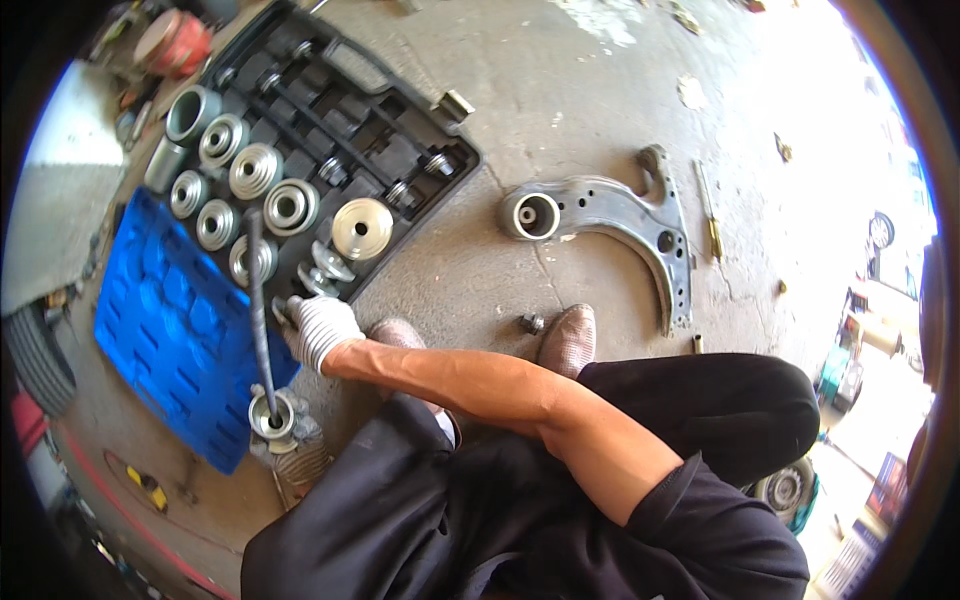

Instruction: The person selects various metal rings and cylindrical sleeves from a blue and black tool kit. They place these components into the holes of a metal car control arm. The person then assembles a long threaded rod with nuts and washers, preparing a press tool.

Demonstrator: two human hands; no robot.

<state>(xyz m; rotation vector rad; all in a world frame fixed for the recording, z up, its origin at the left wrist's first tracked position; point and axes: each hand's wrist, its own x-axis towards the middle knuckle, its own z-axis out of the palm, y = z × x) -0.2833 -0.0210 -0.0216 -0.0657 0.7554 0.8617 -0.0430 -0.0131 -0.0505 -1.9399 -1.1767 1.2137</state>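
My left hand (303, 447), in a patterned work glove, grips a metal sleeve (268, 412). A long threaded rod (259, 320) stands up out of that sleeve. My right hand (322, 330), in a white striped glove, reaches across to the near corner of a black tool case (455, 190). Its fingers are curled, and a small dark thing shows at their tips that I cannot make out. Just beyond them lie tilted metal discs (325, 265). Several round press adapters (256, 171) and a wide brass-toned disc (362, 229) sit in the case.
A blue molded tray (180, 330) lies beside the case. On the concrete floor rest a control arm (620, 215) with a round bushing hole, a yellow-handled screwdriver (714, 235) and a small dark fitting (531, 323) near my shoes. A tire (40, 360) stands at the left.
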